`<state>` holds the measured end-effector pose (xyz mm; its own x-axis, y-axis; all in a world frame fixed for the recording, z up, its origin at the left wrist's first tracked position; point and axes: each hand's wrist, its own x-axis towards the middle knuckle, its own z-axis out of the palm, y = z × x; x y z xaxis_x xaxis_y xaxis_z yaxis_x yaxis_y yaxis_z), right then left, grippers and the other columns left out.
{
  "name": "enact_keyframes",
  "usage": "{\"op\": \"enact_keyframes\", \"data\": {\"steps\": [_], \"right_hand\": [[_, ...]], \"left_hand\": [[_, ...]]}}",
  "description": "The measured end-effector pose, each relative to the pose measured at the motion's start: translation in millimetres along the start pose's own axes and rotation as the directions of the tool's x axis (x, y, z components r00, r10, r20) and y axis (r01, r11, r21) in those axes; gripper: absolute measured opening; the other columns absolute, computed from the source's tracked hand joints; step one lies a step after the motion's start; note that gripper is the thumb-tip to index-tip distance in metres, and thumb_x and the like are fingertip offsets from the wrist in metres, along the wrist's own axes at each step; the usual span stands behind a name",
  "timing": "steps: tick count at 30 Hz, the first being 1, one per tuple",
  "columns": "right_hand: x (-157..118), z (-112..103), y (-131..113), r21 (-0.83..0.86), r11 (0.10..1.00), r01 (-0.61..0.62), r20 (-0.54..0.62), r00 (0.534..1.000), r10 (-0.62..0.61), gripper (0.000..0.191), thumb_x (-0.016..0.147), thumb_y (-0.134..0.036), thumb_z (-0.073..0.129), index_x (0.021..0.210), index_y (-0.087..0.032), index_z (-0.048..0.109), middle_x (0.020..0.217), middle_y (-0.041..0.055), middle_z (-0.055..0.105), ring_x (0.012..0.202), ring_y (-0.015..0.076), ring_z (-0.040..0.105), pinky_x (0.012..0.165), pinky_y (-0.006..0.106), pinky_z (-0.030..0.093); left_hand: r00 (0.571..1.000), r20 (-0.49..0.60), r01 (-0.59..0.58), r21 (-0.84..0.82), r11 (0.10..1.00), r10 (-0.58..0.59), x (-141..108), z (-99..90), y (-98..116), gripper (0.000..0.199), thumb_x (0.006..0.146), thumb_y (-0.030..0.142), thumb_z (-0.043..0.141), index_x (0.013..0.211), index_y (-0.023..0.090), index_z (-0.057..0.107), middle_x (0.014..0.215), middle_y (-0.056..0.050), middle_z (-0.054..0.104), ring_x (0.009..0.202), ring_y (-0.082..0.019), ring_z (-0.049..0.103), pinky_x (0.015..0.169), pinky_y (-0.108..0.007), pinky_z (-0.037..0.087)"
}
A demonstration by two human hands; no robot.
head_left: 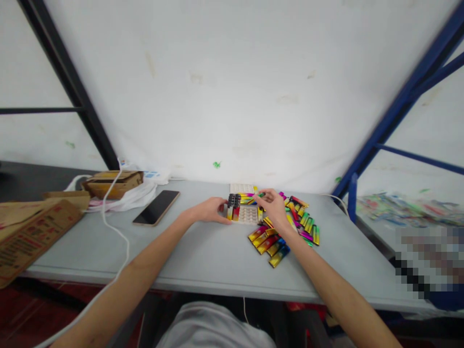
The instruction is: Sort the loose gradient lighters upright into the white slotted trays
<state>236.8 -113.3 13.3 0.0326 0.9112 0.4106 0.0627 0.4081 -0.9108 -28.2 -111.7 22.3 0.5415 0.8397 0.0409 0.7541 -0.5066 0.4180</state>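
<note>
My left hand (212, 210) rests at the left side of a pale tray with round pockets (248, 215), its thumb and fingers apart around the end of a row of black-topped pieces (234, 200). My right hand (271, 203) is above the tray's right side, fingers pinched at a shiny green piece (261, 195), small and partly hidden. Several shiny coloured tubes (246, 197) lie between the hands. A loose pile of metallic gold, red, green, blue and purple tubes (274, 259) spreads to the right, partly under my right forearm.
On the grey table (203, 261) a phone (156, 208) lies left of my left hand. Farther left are an open cardboard box (39, 232), a smaller brown box (115, 183), white plastic and a white cable (125, 241). A blue metal frame (391, 121) stands at the right.
</note>
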Motion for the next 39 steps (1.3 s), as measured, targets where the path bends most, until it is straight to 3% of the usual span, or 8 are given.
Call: {"op": "enact_keyframes", "data": {"steps": [4, 10, 12, 15, 20, 27, 33, 39], "right_hand": [[2, -7, -8, -0.131, 0.990, 0.061, -0.073, 0.995, -0.071, 0.050, 0.079, -0.068, 0.071, 0.077, -0.019, 0.064, 0.068, -0.0011, 0.059, 0.066, 0.0169, 0.053, 0.062, 0.029, 0.043], [-1, -6, -15, -0.061, 0.998, 0.018, 0.081, 0.997, -0.013, 0.052, 0.090, -0.074, 0.051, 0.088, -0.023, 0.060, 0.071, 0.0000, 0.060, 0.068, 0.0181, 0.058, 0.063, 0.028, 0.048], [-4, 1, -16, 0.035, 0.998, -0.056, 0.134, 0.990, 0.051, 0.050, 0.089, -0.074, 0.053, 0.092, -0.025, 0.056, 0.064, -0.0040, 0.052, 0.056, 0.0150, 0.051, 0.054, 0.026, 0.045], [-10, 8, -18, 0.150, 0.965, -0.215, 0.197, 0.963, 0.184, 0.053, 0.083, -0.078, 0.058, 0.092, -0.026, 0.051, 0.056, -0.0103, 0.034, 0.043, 0.0096, 0.028, 0.041, 0.021, 0.025], [-15, 12, -17, 0.158, 0.888, -0.431, 0.245, 0.889, 0.388, 0.063, 0.084, -0.084, 0.045, 0.066, -0.025, 0.038, 0.052, -0.0092, 0.022, 0.042, 0.0076, 0.013, 0.039, 0.022, 0.010], [-16, 15, -9, 0.085, 0.908, -0.411, 0.207, 0.899, 0.387, 0.051, 0.092, -0.063, 0.044, 0.060, -0.025, 0.034, 0.047, -0.0056, 0.028, 0.040, 0.0094, 0.015, 0.037, 0.024, 0.011], [-15, 16, -4, 0.079, 0.913, -0.400, 0.208, 0.902, 0.377, 0.056, 0.089, -0.074, 0.047, 0.062, -0.025, 0.040, 0.048, -0.0060, 0.029, 0.040, 0.0096, 0.018, 0.037, 0.025, 0.015], [-12, 17, 1, 0.049, 0.977, -0.209, 0.238, 0.952, 0.192, 0.060, 0.090, -0.080, 0.043, 0.078, -0.023, 0.060, 0.061, -0.0010, 0.049, 0.049, 0.0146, 0.042, 0.047, 0.030, 0.042]], "left_hand": [[1.000, 0.000, 0.004, 0.018, 1.000, -0.004, -1, -1.3, 3, 0.063, 0.068, 0.070, 0.075, 0.101, 0.016, 0.068, 0.088, -0.004, 0.067, 0.079, -0.021, 0.060, 0.069, -0.028, 0.042], [1.000, -0.010, 0.022, 0.023, 0.999, -0.022, -3, -2.8, 4, 0.062, 0.067, 0.072, 0.075, 0.096, 0.017, 0.067, 0.089, -0.005, 0.067, 0.078, -0.021, 0.060, 0.069, -0.029, 0.043], [1.000, -0.004, 0.016, 0.016, 1.000, -0.016, -3, -3.6, 2, 0.062, 0.066, 0.071, 0.076, 0.095, 0.017, 0.067, 0.087, -0.005, 0.067, 0.078, -0.021, 0.060, 0.069, -0.029, 0.043], [1.000, -0.001, -0.001, 0.019, 1.000, 0.001, -3, -4.5, -1, 0.063, 0.065, 0.070, 0.077, 0.095, 0.016, 0.068, 0.087, -0.005, 0.067, 0.078, -0.022, 0.060, 0.069, -0.028, 0.043], [1.000, 0.000, -0.026, 0.013, 1.000, 0.026, -3, -4.1, -5, 0.062, 0.065, 0.070, 0.076, 0.095, 0.016, 0.069, 0.086, -0.004, 0.067, 0.078, -0.021, 0.059, 0.068, -0.028, 0.043], [0.999, -0.006, -0.040, 0.051, 0.998, 0.041, -1, -2.0, -5, 0.061, 0.063, 0.072, 0.076, 0.089, 0.018, 0.067, 0.083, -0.003, 0.065, 0.075, -0.021, 0.057, 0.067, -0.028, 0.041], [1.000, -0.004, -0.019, 0.045, 0.999, 0.020, -2, -1.0, -6, 0.061, 0.062, 0.071, 0.077, 0.088, 0.018, 0.065, 0.085, -0.004, 0.066, 0.076, -0.020, 0.058, 0.068, -0.028, 0.041], [1.000, -0.014, -0.009, 0.039, 0.999, 0.010, -3, -2.3, -2, 0.060, 0.062, 0.070, 0.079, 0.089, 0.017, 0.067, 0.085, -0.004, 0.067, 0.076, -0.021, 0.059, 0.068, -0.028, 0.043]]}}
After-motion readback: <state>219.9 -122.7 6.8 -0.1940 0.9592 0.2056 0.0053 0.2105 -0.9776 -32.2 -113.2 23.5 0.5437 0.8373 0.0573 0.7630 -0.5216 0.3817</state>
